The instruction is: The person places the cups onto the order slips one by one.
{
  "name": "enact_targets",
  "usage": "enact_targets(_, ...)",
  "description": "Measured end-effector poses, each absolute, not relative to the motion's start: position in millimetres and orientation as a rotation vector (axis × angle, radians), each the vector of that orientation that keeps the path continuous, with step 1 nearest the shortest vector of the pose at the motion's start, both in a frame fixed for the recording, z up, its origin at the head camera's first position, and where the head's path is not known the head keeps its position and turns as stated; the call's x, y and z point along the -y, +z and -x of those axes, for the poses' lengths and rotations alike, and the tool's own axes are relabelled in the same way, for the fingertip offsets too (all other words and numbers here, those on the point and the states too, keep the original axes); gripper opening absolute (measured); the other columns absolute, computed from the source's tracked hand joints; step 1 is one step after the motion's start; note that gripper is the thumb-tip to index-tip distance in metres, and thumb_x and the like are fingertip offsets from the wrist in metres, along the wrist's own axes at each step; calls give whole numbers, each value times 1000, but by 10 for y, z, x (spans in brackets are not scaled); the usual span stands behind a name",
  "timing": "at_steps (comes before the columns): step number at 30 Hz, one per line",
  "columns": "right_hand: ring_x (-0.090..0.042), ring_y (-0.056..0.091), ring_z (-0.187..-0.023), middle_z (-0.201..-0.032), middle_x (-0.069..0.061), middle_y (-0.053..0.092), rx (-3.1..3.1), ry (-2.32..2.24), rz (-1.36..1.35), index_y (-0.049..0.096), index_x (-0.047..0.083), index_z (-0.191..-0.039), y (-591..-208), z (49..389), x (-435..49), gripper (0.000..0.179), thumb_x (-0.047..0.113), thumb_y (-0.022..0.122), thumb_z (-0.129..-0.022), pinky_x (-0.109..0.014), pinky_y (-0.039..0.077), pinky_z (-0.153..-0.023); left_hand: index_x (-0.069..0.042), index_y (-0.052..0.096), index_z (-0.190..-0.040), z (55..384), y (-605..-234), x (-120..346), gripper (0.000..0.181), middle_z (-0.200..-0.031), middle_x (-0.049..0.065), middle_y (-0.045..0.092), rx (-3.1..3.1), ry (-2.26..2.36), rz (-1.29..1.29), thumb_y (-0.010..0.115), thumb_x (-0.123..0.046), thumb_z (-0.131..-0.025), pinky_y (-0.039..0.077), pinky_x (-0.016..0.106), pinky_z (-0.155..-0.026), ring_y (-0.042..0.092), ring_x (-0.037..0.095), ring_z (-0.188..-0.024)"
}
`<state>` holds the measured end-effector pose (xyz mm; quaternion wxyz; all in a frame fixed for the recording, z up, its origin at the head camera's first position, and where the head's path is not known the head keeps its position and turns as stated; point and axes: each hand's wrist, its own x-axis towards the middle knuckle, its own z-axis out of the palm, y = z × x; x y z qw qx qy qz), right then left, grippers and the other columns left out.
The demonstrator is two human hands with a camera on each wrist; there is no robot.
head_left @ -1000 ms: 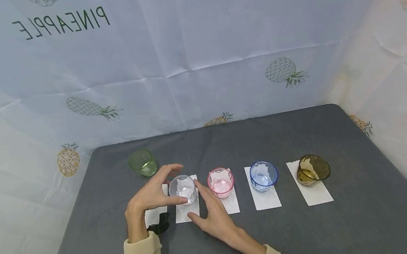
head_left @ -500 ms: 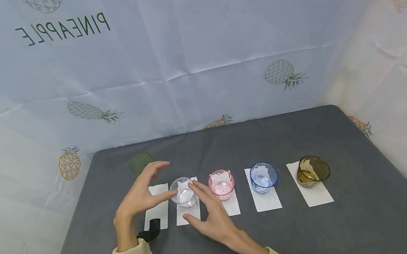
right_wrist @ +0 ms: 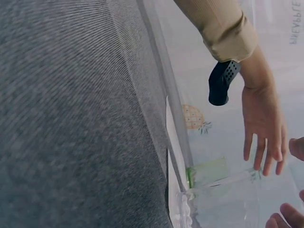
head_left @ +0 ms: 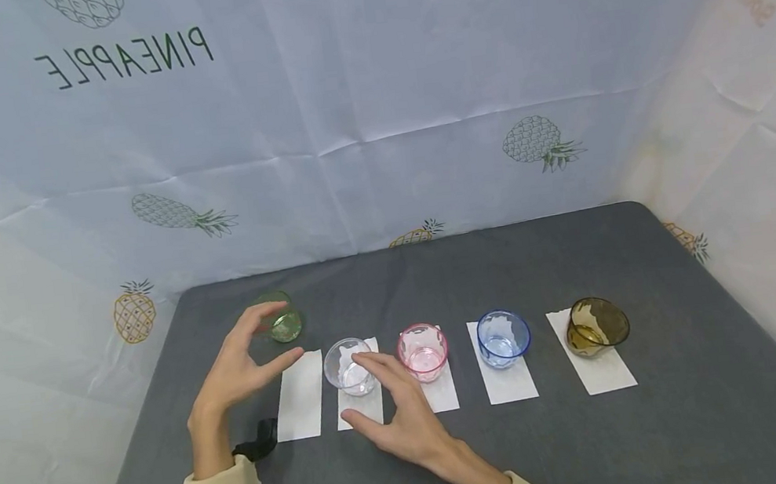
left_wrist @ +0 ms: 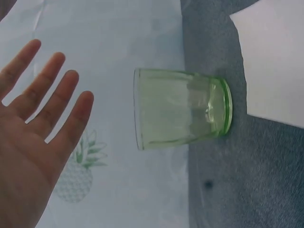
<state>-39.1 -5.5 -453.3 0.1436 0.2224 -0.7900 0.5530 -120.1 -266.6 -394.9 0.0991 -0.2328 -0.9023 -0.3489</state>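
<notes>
My left hand (head_left: 234, 368) hovers with spread fingers near the green glass (left_wrist: 180, 109), which stands upright on the table at the far left. In the left wrist view the fingers are apart from that glass. Over the right side of the clear glass (head_left: 344, 369) is my right hand (head_left: 407, 421), thumb and fingers spread; whether a fingertip touches the rim I cannot tell. The clear glass stands on a white paper strip (head_left: 360, 417). Left of it lies a bare paper strip (head_left: 301, 401).
To the right stand a pink glass (head_left: 422, 353), a blue glass (head_left: 503, 338) and a brown glass (head_left: 596, 327), each on a paper strip. A pineapple-print cloth (head_left: 355, 64) hangs behind the grey table (head_left: 401, 296).
My left hand has moved left, away from the clear glass and toward the green glass. The right hand stays almost where it was. The glasses have not moved on the table.
</notes>
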Motion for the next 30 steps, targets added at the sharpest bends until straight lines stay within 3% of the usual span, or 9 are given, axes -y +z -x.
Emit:
enact_targets(4,-18,62,-127,-135,-4,64,2243,1624,-681,59,14,-142,-4517,399,81,68,19,87,-80,-32,50,-109,-4,52,-145,1262,-3941,2733,72,-142,16,57,2648,-1077,670,86,-11,-81,47,25,-99,49,-4,-124)
enact_targets(12,-16,62,-125,-134,-5,64,2194,1607,-764,56,16,-144,-4544,398,141,66,18,84,-84,-33,51,-107,-5,49,-148,1351,-3999,2825,73,-146,15,54,2661,-1091,590,83,-10,-84,46,39,-101,50,29,-129)
enact_targets(21,-16,62,-126,-135,-7,64,2206,1612,-802,57,14,-143,-4531,411,215,62,21,82,-87,-32,51,-108,-2,50,-147,1454,-4093,2910,71,-146,17,52,2645,-1145,533,83,-10,-84,43,25,-102,48,27,-130)
enact_targets(30,-14,62,-126,-134,-5,65,2216,1605,-853,57,14,-143,-4522,462,381,63,22,82,-86,-32,51,-107,-8,48,-149,1580,-4133,2991,76,-149,19,47,2669,-1154,506,84,-13,-82,41,58,-105,45,41,-132)
